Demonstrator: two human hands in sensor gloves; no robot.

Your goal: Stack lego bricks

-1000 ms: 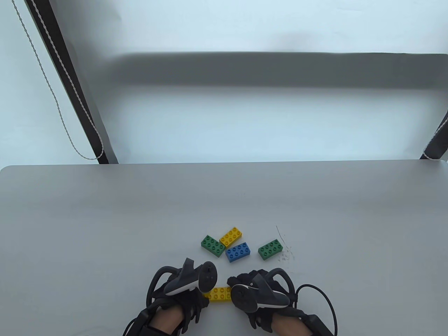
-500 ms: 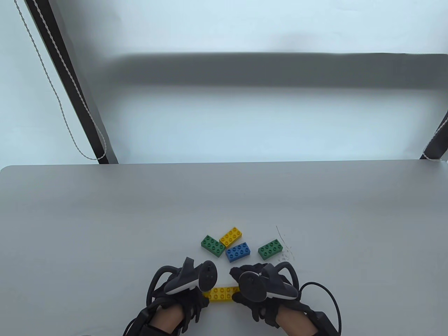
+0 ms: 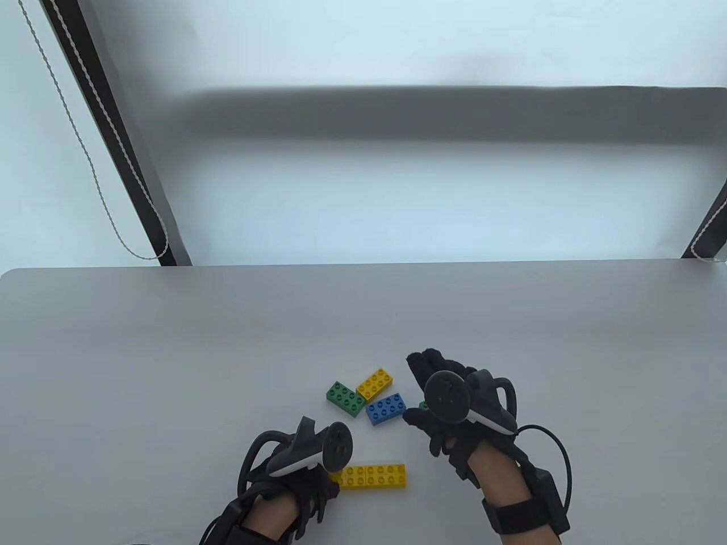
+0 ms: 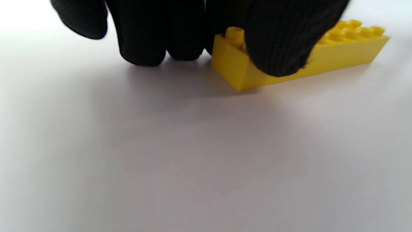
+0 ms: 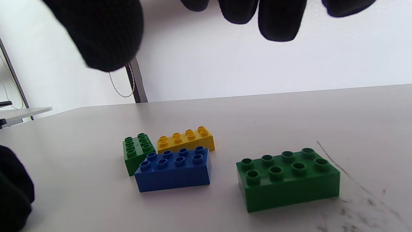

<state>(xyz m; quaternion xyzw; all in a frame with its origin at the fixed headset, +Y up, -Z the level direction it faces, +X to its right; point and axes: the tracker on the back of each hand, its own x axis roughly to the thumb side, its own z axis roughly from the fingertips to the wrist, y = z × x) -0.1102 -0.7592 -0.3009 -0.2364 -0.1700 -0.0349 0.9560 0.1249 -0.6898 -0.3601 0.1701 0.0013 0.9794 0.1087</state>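
A long yellow brick (image 3: 372, 476) lies flat near the table's front edge. My left hand (image 3: 318, 479) holds its left end, with the thumb (image 4: 280, 45) on the near side and the fingers (image 4: 141, 42) at the end of the yellow brick (image 4: 341, 54). My right hand (image 3: 417, 392) is open and empty, and hovers over a green brick (image 5: 289, 180), which is almost hidden in the table view. Left of it lie a blue brick (image 3: 386, 408), a short yellow brick (image 3: 375, 384) and a second green brick (image 3: 345, 398).
The blue (image 5: 175, 169), yellow (image 5: 186, 138) and green (image 5: 136, 151) bricks touch one another in a cluster. Pencil-like marks (image 5: 354, 190) are on the grey table (image 3: 170, 369) right of the single green brick. A dark post and a cord (image 3: 113, 170) stand behind the table's far left.
My right hand let go of the long yellow brick's right end, moved up and to the right, and opened over the right green brick. My left hand and the yellow brick stayed put.
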